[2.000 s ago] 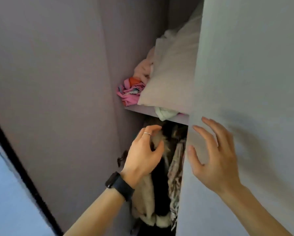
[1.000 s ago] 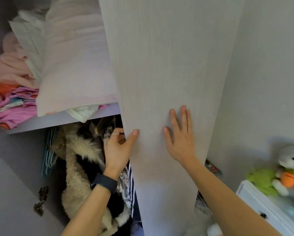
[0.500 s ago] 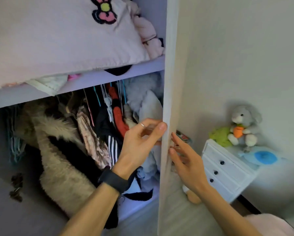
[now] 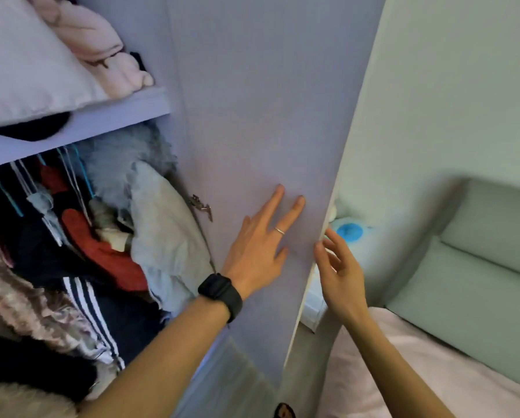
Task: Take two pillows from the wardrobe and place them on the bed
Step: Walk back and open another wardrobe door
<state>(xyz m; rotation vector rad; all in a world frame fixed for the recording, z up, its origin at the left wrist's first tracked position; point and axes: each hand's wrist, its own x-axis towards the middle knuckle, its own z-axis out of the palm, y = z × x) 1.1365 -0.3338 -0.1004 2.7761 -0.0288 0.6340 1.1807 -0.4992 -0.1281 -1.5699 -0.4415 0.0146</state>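
Against the inner face of the wardrobe door (image 4: 252, 116), the left hand (image 4: 255, 251) lies flat, fingers spread; the right hand (image 4: 340, 279) loosely curls at its edge. Swing it fully clear, then reach the pillow (image 4: 26, 70) on the shelf (image 4: 80, 125) left of the door.

Hanging clothes (image 4: 80, 251) fill the space under the shelf: red garment (image 4: 101, 251), grey top (image 4: 168, 245), dark striped jacket (image 4: 98, 315). Pink plush (image 4: 101, 46) on shelf. Blue round item (image 4: 349, 231) beyond door edge. Grey-green headboard (image 4: 479, 267) at right.
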